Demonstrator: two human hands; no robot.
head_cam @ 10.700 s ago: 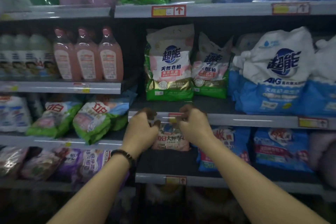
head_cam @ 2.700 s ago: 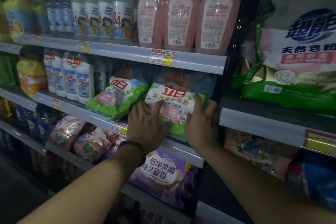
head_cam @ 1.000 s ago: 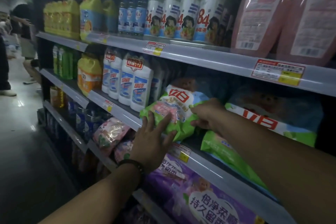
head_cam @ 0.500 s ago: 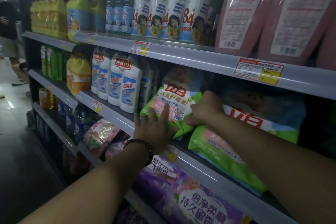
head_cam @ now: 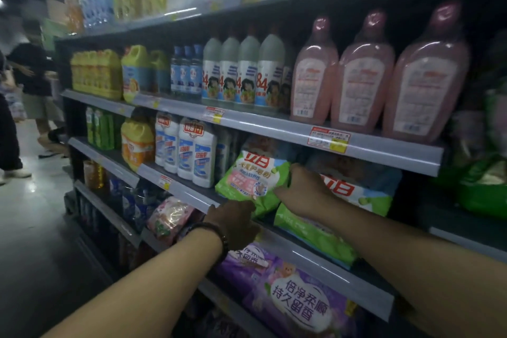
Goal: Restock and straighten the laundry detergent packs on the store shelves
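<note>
A green and white detergent pack [head_cam: 253, 178] with red lettering stands propped on the middle shelf [head_cam: 315, 252]. My right hand [head_cam: 300, 186] grips its right edge, fingers curled round it. My left hand [head_cam: 233, 221] grips the pack's lower front corner at the shelf lip, with a dark bracelet on the wrist. A second, like pack [head_cam: 340, 214] lies flat just to the right, under my right forearm.
White bottles [head_cam: 192, 151] stand close to the left of the pack. Pink bottles [head_cam: 362, 77] fill the shelf above, purple packs [head_cam: 296, 291] and a pink pack [head_cam: 170, 217] the shelf below. A person [head_cam: 30, 82] stands far left in the aisle.
My left hand has dropped from the face of the pack to its lower corner. The pack stands more upright. The camera has pulled back and up.
</note>
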